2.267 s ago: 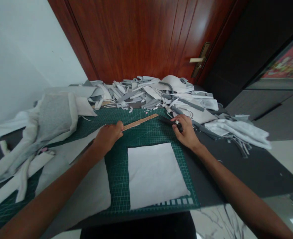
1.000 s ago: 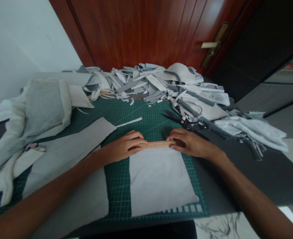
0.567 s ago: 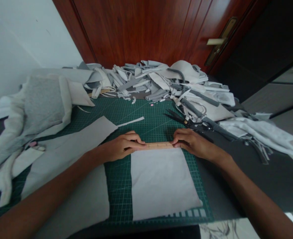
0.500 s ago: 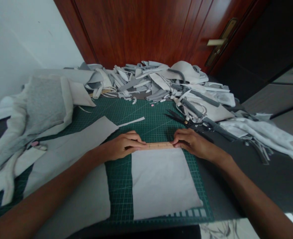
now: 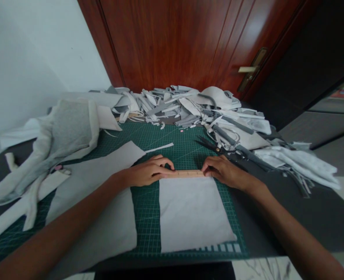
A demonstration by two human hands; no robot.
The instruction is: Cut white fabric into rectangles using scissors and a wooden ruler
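A wooden ruler [image 5: 186, 174] lies level along the top edge of a white fabric rectangle [image 5: 195, 216]. My left hand [image 5: 148, 172] pinches the ruler's left end between fingers and thumb. My right hand [image 5: 223, 172] grips its right end. Both rest on the green cutting mat [image 5: 172, 146], just above the fabric. Beyond my right hand, black-handled scissors [image 5: 218, 147] lie apart from it, partly on the mat and against some offcuts. Under my left forearm spreads a long grey-beige fabric piece [image 5: 102, 217].
A heap of grey and white fabric offcuts [image 5: 183, 109] stands at the back against a red-brown wooden door [image 5: 172, 46]. A bundled grey-and-white fabric [image 5: 69, 132] lies at the left, by a white wall. Dark tabletop [image 5: 265, 217] extends to the right.
Earlier my right hand held the scissors and my left the slanted ruler. Now the scissors lie on the table, and both hands hold the ruler level along the fabric's top edge.
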